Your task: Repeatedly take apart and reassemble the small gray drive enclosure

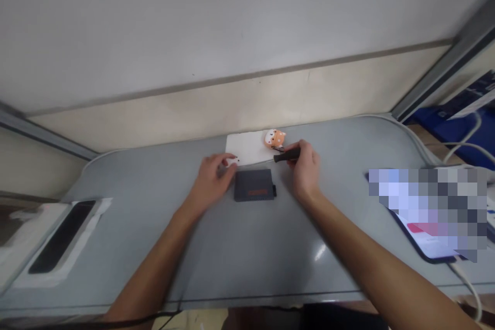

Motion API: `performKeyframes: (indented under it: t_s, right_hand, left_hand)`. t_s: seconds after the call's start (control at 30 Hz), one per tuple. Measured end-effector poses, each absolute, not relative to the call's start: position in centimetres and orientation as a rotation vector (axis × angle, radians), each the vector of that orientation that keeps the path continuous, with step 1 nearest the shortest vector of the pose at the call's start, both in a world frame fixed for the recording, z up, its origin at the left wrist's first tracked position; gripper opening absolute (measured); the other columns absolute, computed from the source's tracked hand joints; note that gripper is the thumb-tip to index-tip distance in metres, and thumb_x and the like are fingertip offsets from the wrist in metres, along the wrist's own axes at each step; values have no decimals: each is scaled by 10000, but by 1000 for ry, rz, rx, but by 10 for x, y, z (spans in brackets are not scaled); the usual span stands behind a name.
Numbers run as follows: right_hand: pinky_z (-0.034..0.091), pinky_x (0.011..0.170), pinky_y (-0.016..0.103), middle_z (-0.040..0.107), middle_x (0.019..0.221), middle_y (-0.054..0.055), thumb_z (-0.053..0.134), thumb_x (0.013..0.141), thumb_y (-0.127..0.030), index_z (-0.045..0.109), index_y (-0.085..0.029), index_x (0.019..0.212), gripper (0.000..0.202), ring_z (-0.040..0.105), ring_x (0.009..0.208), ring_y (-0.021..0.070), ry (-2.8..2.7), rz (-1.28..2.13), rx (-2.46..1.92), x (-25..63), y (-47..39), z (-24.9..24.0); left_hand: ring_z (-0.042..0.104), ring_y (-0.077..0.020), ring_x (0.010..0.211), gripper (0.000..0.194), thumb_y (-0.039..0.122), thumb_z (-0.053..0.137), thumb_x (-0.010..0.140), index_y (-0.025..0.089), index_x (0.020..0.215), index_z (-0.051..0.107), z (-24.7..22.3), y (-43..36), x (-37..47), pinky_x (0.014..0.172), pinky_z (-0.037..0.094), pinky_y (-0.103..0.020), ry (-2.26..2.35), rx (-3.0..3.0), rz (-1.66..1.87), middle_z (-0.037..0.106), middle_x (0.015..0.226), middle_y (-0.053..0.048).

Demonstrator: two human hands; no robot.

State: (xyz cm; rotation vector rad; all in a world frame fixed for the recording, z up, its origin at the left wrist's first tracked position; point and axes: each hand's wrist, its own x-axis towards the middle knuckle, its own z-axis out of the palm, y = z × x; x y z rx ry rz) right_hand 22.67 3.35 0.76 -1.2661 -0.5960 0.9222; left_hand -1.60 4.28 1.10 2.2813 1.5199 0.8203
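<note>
Head view: screwdriver (pixel 288 155) in the right hand (pixel 305 170), left hand (pixel 213 178) at the paper

At the centre of the frame, the right hand's fingers are clamped on the screwdriver's black handle, its end pointing left across the lower edge of a white paper sheet (pixel 245 145). The left hand's thumb and forefinger stand apart at the sheet's lower-left corner, beside small dark specks (pixel 237 160), perhaps screws; whether the fingertips touch the paper I cannot tell. Just below the sheet, between the hands, lies a dark grey box (pixel 251 179).

The step in hand looks like handling the tool and small parts above the box. From this position, any next move calls for a fine pinch on the left and a steady tool on the right.

The box is flat, squarish and matte, with a reddish label near its lower edge and a black stub at its right side. On the sheet's right end sits a rounded orange-and-white animal-faced case (pixel 274 138), probably soft rubber. The smooth grey desk (pixel 247 252) throws a bright glint at lower right of centre. A black smartphone (pixel 64 237) lies at the left of the frame.
</note>
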Motion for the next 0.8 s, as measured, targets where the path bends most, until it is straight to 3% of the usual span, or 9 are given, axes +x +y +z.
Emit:
performKeyframes:
  t_s: [0.07, 0.17, 0.33, 0.43, 0.6, 0.8]
  right_hand:
    - [491, 592, 283, 711, 734, 54, 480, 906, -475, 686, -201, 687, 407, 633, 671, 179, -610, 891, -1261, 231, 35, 9]
    - [486, 595, 280, 697, 712, 41, 476, 921, -475, 681, -210, 683, 411, 640, 674, 176, -649, 831, -1247, 238, 36, 10]
    - [425, 557, 283, 634, 624, 20, 506, 895, -400, 678, -212, 620, 375, 558, 608, 161, -712, 742, -1258, 248, 32, 14]
    - [391, 552, 294, 614, 590, 12, 496, 886, -357, 675, -213, 598, 368, 525, 588, 162, -805, 732, -1283, 248, 27, 16]
    - [395, 616, 309, 638, 627, 6, 491, 902, -333, 681, -213, 623, 359, 551, 644, 173, -961, 758, -1282, 239, 21, 15]
    - [390, 623, 306, 627, 630, -3, 479, 915, -350, 676, -211, 637, 368, 547, 644, 166, -1058, 800, -1315, 236, 20, 15]
  left_hand:
    - [649, -255, 1026, 359, 456, 621, 1019, 263, 1317, 672, 8, 19, -10, 964, 533, -429, 1523, 2212, 804, 710, 1084, -76]
    - [657, -293, 1152, 479, 455, 716, 961, 284, 1396, 611, 1, -1, -1, 1009, 548, -471, 1485, 2165, 834, 694, 1272, -113]
    - [740, -238, 988, 656, 304, 707, 937, 291, 1547, 467, 2, 13, -10, 871, 614, -385, 1344, 1871, 774, 749, 1199, -91]
    - [750, -235, 1035, 540, 257, 598, 977, 296, 1509, 516, 5, 25, -20, 908, 610, -387, 1241, 1804, 720, 778, 1211, -77]
    - [688, -254, 1228, 326, 338, 488, 1056, 269, 1296, 698, 1, 23, -24, 1068, 549, -438, 1278, 1834, 785, 748, 1305, -77]
    - [706, -251, 1086, 316, 405, 519, 1040, 267, 1208, 748, 1, 19, -23, 917, 591, -397, 1331, 1816, 775, 764, 1228, -61]
